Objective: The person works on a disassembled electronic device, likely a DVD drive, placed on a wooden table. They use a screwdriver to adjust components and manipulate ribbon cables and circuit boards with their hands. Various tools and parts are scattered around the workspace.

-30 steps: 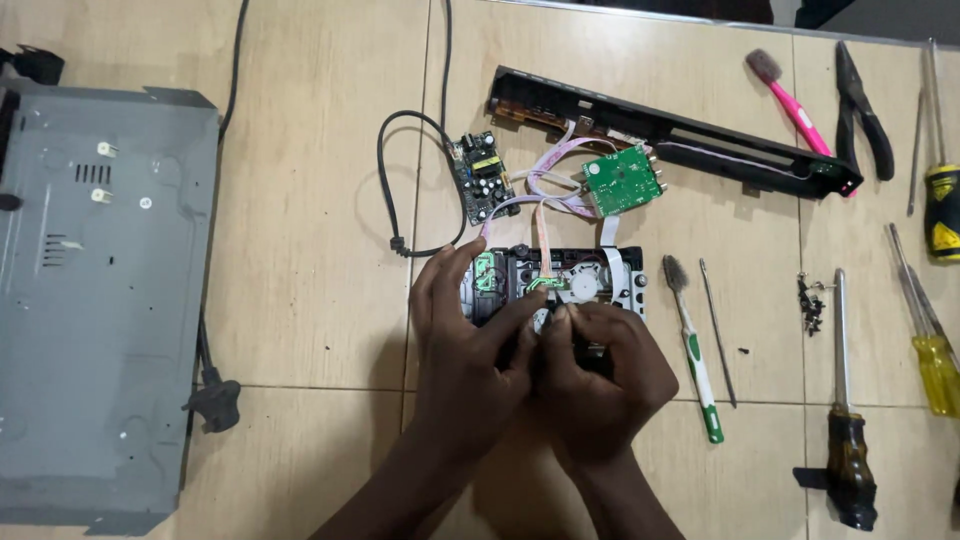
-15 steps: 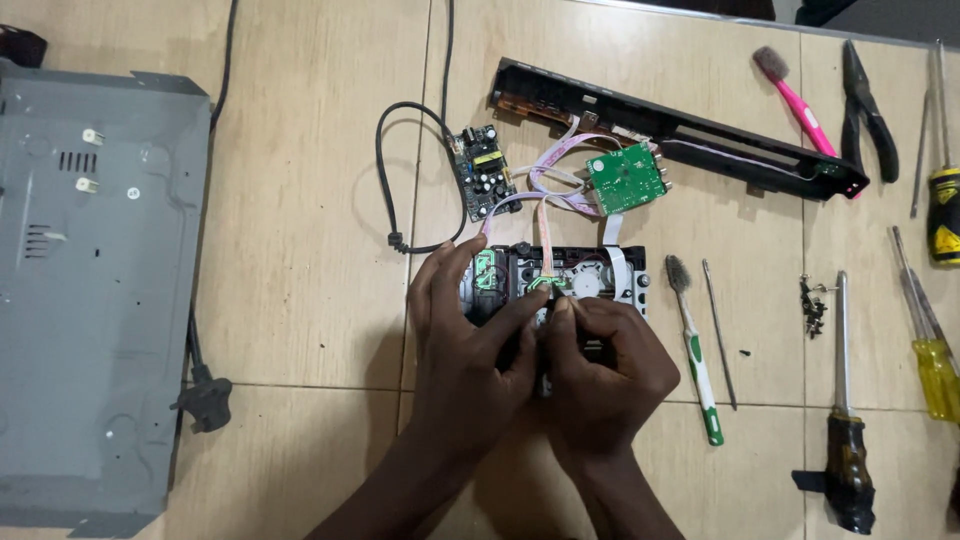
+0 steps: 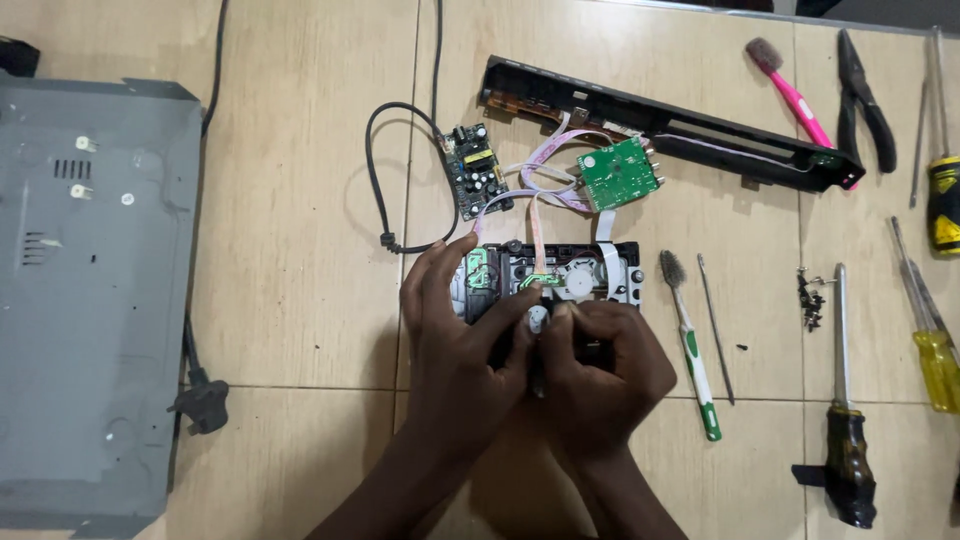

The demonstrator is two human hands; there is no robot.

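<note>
I take the disc drive [image 3: 560,280] as my landmark. Far to its left lies the grey metal cover [image 3: 95,300], already off and set aside, with a black cable and plug [image 3: 200,405] along its right edge. Between cover and drive the tiled floor [image 3: 300,250] is bare, the widest open room I have.

My left hand [image 3: 455,345] curls over the drive's left front corner, fingers bent and pressing on it. My right hand [image 3: 600,375] is closed round something small and dark at the drive's front edge; I cannot tell what it is. The two hands touch each other.

Just above the drive sit the small power board [image 3: 472,172], a green circuit board [image 3: 620,175] and the long black front panel [image 3: 670,125], all out of the case but tied to the drive by ribbon cables. I judge the teardown well along, the drive itself not yet opened.

Right of the drive it is crowded: a green brush [image 3: 690,340] just beside it, a thin metal pick [image 3: 715,330], loose screws [image 3: 812,295], then screwdrivers [image 3: 845,400].
</note>
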